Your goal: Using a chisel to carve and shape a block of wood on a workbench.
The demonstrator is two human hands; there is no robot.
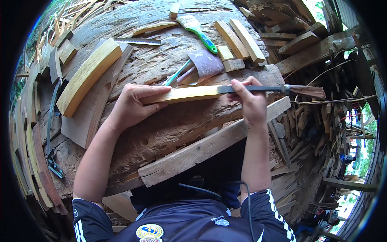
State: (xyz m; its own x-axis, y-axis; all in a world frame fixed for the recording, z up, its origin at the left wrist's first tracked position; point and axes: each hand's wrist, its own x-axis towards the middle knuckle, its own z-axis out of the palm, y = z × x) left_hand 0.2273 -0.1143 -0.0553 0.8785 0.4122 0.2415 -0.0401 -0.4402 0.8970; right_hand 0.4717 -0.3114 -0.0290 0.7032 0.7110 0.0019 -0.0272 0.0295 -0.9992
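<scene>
"Head view, looking straight down: what are those hands on?"

"Left hand pinches one end of a pale yellow wooden strip, fingers above, thumb below. It's slim and smooth-faced, held up over the slab, between the two hands."

"And the right hand?"

"Closed snugly around the flat, dark metal blade of a chisel, its brown wooden handle pointing away to the right. Blade and strip meet at the strip's right end; I can't tell whether the edge bites in."

"What's beneath?"

"That thick, weathered timber slab, cracked and grooved along its grain, ragged at the front. On it lie a curved yellow block, a curled purple-grey sheet and a paintbrush with a green handle."

"And around us?"

"Rough wooden offcuts heaped on both sides, daylight coming through gaps at the right."
</scene>
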